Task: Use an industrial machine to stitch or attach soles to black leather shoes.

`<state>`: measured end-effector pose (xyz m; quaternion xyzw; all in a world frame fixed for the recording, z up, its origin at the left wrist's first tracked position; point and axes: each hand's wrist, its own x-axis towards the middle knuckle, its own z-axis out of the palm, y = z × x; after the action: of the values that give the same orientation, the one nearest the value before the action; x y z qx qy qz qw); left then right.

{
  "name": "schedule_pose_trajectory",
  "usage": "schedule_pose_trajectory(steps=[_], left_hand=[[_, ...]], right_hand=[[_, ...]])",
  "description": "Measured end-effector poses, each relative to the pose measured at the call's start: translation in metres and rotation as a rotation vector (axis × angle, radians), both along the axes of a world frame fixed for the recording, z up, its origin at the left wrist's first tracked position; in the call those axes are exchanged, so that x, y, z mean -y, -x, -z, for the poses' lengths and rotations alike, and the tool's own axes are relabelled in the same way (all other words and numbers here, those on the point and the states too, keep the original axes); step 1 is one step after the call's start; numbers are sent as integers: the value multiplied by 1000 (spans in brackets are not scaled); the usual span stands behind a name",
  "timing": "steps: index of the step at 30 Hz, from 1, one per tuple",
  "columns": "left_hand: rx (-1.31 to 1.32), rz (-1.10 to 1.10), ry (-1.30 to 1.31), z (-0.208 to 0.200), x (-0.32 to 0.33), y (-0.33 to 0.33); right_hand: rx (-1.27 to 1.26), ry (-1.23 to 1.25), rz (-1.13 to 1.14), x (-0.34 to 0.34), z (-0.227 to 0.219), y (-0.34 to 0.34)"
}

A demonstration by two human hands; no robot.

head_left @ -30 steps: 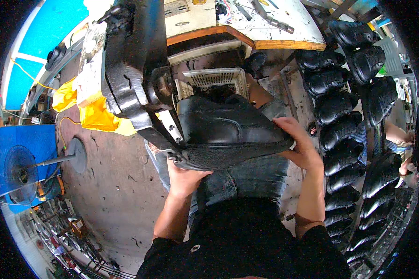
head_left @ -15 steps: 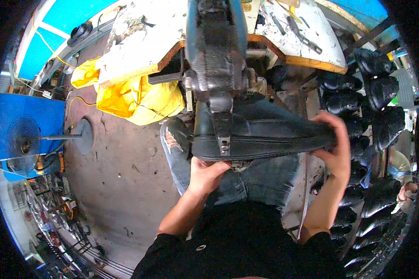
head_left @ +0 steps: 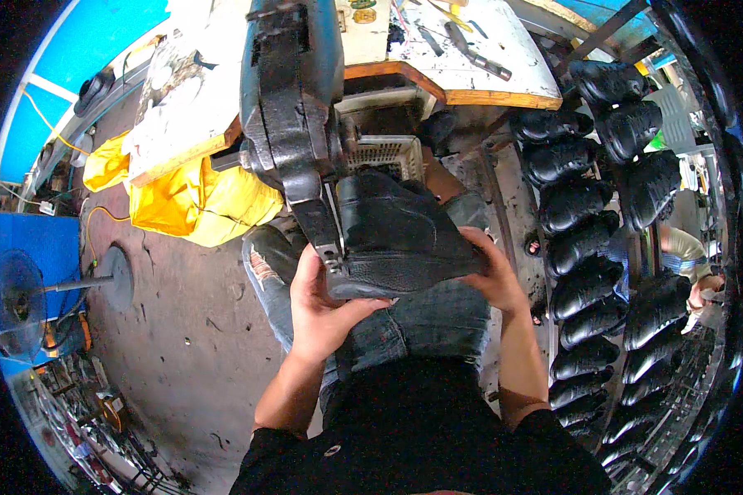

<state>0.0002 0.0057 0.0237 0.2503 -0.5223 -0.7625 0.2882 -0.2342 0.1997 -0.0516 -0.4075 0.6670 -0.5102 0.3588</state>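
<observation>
A black shoe (head_left: 396,235) is held level over my lap, its near edge toward me, against the presser foot end of an old dark sewing machine (head_left: 293,124). My left hand (head_left: 324,312) grips the shoe's left end from below, thumb along its near edge and fingers beside the presser foot. At the opposite end, my right hand (head_left: 497,276) wraps round the narrower tip; some of its fingers are hidden behind the shoe. The needle point cannot be made out.
A white worktable (head_left: 495,62) holds hand tools. Yellow cloth (head_left: 198,206) hangs at its left, and a pale plastic basket (head_left: 388,153) sits behind the shoe. Racks of black shoes (head_left: 582,247) line the right. A fan (head_left: 21,289) stands left; another person's arm (head_left: 702,289) shows far right.
The shoe has turned, so a different side faces up. My right hand has come inward and steadied. The whole view has shifted, with the machine now further left.
</observation>
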Motion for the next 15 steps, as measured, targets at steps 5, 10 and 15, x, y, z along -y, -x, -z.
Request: schedule_pose_trajectory(steps=[5, 10, 15], left_hand=[[-6, 44, -18, -2, 4, -4], [-10, 39, -1, -7, 13, -8], [8, 2, 38, -1, 15, -14]], right_hand=[[37, 123, -43, 1, 23, -1], [35, 54, -45, 11, 29, -15], [81, 90, -50, 18, 18, -19]])
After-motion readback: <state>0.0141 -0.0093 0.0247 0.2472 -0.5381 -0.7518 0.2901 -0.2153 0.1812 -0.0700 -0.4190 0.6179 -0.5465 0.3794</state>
